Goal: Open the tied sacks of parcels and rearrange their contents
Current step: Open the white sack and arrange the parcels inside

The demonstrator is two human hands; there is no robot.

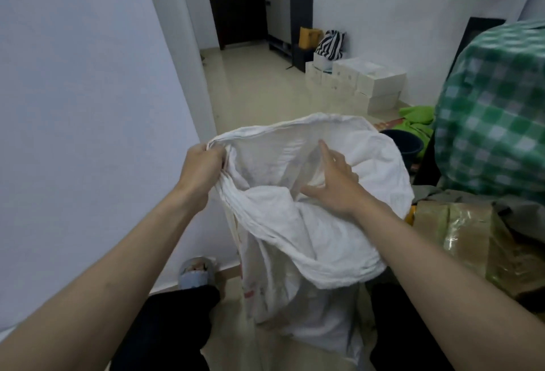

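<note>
Cream tiled floor [253, 90] here, glossy, running from the person's feet away to a dark door [233, 1] at the far end. A plain pale wall [88, 90] fills the whole left side, close in, its corner edge coming down just left of the sack. Far right along the other wall: a grey cabinet [280, 13], a zebra-striped bag [330, 44] and a stack of white boxes [365, 83] sitting on the floor. On the near right, things crowd in: a big green checked bundle [489, 111], a dark bucket [404, 143] behind the sack, a scrap of bright green cloth [415, 119], and tape-wrapped brown parcels [466, 232] pressing right up beside the sack's right edge.

The white woven sack [309, 238] stands on the floor between the person's dark-trousered legs, mouth wide open and facing up. The left hand [203, 167] grips the rim at its left edge, fingers curled tight round bunched fabric. The right hand [336, 181] is down inside the mouth, fingers straight and spread apart, resting against the inner fabric and clamped on nothing. A grey slipper [196, 271] shows by the wall's base, near left.

Open floor lies down the middle, from the sack's far rim towards the door; left is walled off, right is stacked up.
</note>
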